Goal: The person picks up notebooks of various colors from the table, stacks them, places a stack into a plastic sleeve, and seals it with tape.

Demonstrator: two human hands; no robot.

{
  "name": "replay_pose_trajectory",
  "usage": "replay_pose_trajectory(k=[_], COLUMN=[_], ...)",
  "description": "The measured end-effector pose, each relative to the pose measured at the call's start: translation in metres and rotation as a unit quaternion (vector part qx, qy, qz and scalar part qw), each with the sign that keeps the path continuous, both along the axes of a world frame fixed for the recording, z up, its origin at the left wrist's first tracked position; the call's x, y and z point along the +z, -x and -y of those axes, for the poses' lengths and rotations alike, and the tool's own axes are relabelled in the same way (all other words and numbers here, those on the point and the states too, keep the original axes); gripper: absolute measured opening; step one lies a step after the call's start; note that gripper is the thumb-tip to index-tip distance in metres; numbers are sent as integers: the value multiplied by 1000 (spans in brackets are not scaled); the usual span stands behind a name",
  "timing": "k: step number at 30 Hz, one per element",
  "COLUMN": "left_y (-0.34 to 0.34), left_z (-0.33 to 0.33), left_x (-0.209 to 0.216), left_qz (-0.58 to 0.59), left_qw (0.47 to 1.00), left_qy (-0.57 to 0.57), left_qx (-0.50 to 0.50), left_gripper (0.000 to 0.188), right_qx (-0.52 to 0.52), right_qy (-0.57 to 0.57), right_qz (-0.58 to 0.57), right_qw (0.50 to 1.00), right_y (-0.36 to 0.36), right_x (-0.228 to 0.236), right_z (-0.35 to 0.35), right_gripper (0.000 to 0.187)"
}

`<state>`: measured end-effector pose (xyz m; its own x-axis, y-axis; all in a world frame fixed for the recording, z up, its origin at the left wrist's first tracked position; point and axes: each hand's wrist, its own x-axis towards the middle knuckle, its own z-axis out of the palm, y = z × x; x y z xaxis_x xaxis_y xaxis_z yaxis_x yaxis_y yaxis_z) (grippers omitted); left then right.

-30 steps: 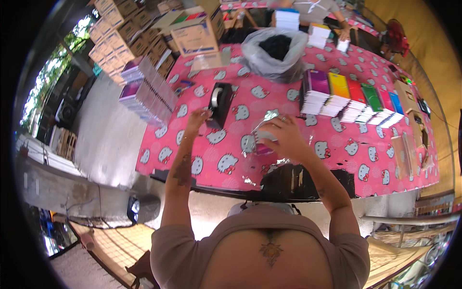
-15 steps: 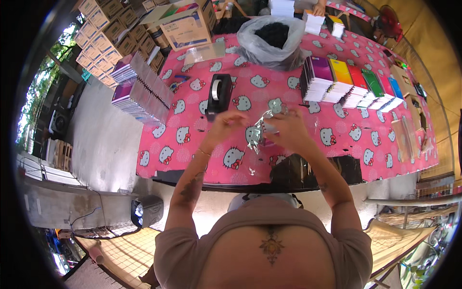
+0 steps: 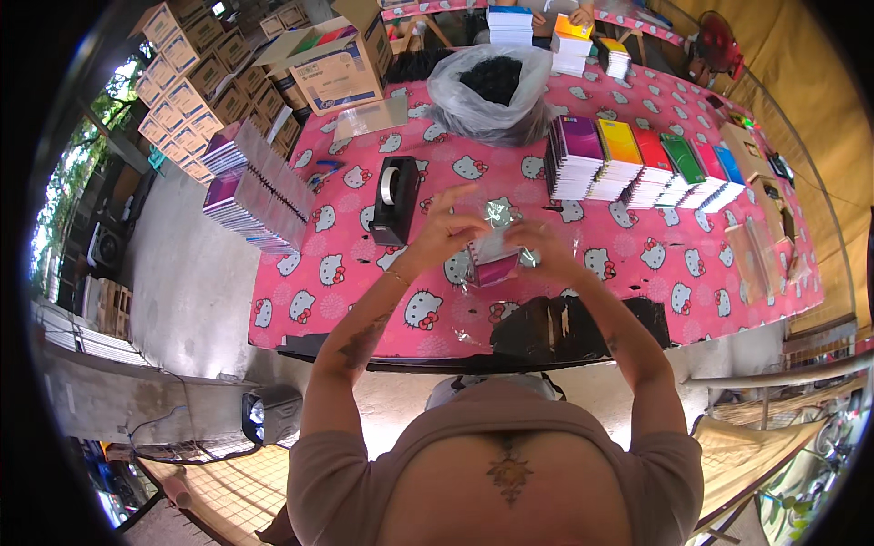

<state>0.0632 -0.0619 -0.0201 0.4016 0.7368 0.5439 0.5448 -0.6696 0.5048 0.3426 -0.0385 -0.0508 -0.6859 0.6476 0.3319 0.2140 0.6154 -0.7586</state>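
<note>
A small purple-and-white spiral notebook (image 3: 497,272) lies on the pink table in front of me, partly covered by shiny clear plastic wrap (image 3: 498,213). My left hand (image 3: 443,235) pinches the plastic at its left side between thumb and forefinger, the other fingers raised. Opposite it, my right hand (image 3: 544,247) has its fingers closed at the right side of the plastic; its fingertips are partly hidden and slightly blurred. Just beyond my left hand stands a black tape dispenser (image 3: 395,202) with a pale roll of tape.
Stacked notebooks (image 3: 259,196) stand at the left edge, more colour-covered notebook stacks (image 3: 575,164) at the right. A plastic bag with black contents (image 3: 492,118) sits farther back, near an open carton (image 3: 337,73). Another person's hand (image 3: 581,15) rests on a far stack.
My left hand has moved right and closed on the plastic, after being apart from it. More of the purple notebook shows between my hands. The whole view has shifted slightly.
</note>
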Motion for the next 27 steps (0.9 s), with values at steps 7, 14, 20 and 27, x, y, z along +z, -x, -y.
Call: replay_pose_trajectory(k=[7, 14, 20, 27], left_y=[-41, -16, -18, -25], left_z=[-3, 14, 13, 43], left_x=[-33, -38, -51, -15], left_qz=[28, 294, 376, -45], left_qw=[993, 860, 843, 995], left_qy=[-32, 416, 385, 37], left_qx=[113, 38, -7, 82], left_gripper=[46, 46, 34, 37], right_qx=[35, -98, 54, 62], right_qy=[-95, 313, 305, -161], right_qz=[-12, -221, -74, 33], right_qw=[995, 919, 948, 984], right_y=[18, 43, 38, 10], right_x=[-17, -23, -9, 16], right_z=[15, -11, -45, -18], right_gripper=[56, 35, 52, 54])
